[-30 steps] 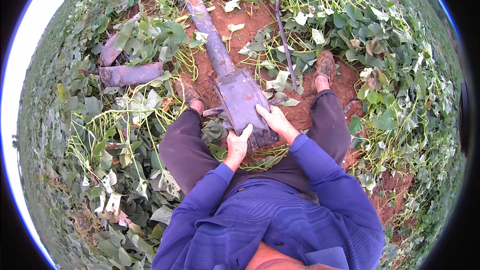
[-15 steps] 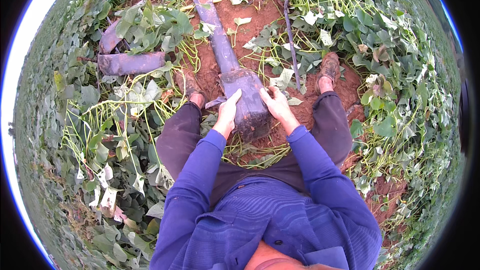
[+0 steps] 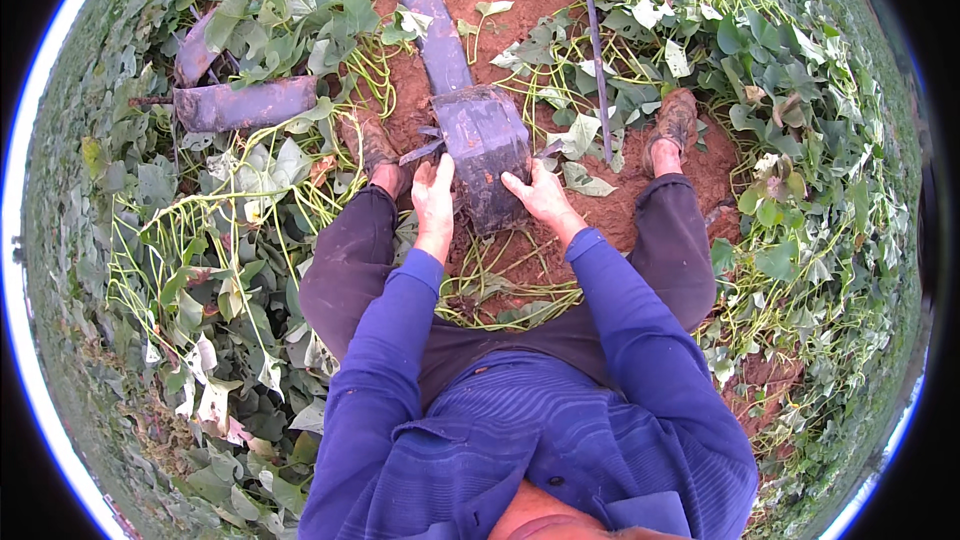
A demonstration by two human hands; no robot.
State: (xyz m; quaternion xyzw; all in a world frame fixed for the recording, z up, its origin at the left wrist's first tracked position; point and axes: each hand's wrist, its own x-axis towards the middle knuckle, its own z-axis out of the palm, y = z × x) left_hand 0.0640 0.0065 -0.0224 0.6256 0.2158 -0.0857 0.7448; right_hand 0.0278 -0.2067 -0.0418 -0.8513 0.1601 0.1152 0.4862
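Note:
A dark blue-grey, box-shaped piece (image 3: 490, 140) with brown, dirty edges lies between my lower legs. It sits at the near end of a long flat blue-grey strip (image 3: 432, 30) that runs away over red soil. My left hand (image 3: 434, 202) grips the near left side of the box-shaped piece. On the right side, my right hand (image 3: 545, 198) holds it with the thumb showing on its face; the other fingers are partly hidden. Thin dark prongs (image 3: 422, 148) stick out beside its left edge.
Leafy green vines (image 3: 220, 270) spread on both sides. Another curved blue-grey piece (image 3: 245, 105) lies among leaves at the left. A thin dark rod (image 3: 597, 50) stands out beyond my right foot (image 3: 673, 125). My left foot (image 3: 372, 148) rests on red soil.
The box-shaped piece has moved a little away from me and tilted, showing more of its near face. My hands have shifted slightly left and away, to its near corners.

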